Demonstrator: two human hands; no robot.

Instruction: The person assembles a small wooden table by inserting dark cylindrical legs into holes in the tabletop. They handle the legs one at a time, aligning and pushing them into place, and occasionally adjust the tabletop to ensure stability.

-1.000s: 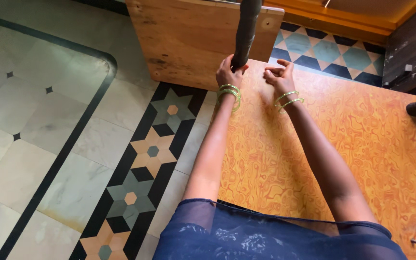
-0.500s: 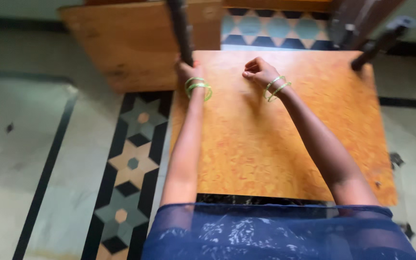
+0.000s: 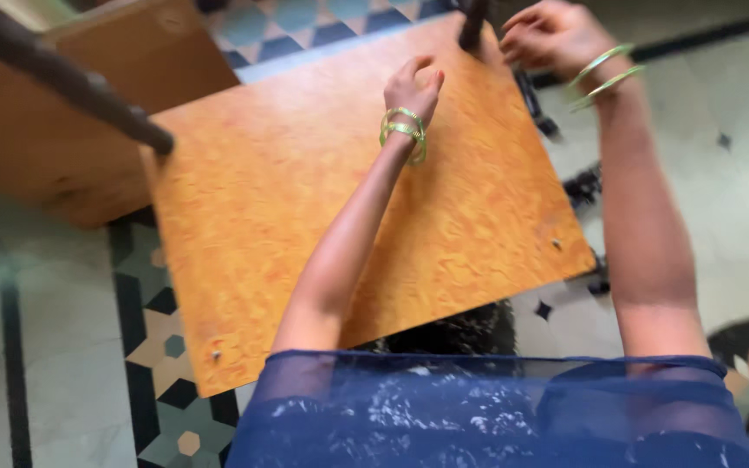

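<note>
Orange wood-grain board (image 3: 348, 234) lying flat over patterned tile floor (image 3: 62, 373). Judged stiff, fairly heavy; best gripped at edges or dark leg (image 3: 472, 22). Left hand (image 3: 412, 87) fingers loosely curled, empty, above board. Right hand (image 3: 548, 35) curled beside leg; grip unclear.

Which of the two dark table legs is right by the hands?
The far dark leg at the top edge, between the left hand and right hand. The other leg slants at the upper left, untouched.

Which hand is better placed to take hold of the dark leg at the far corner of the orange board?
The right hand, probably. It is right beside the dark leg, fingers curled toward it. The left hand hovers over the orange board, farther from the leg.
</note>
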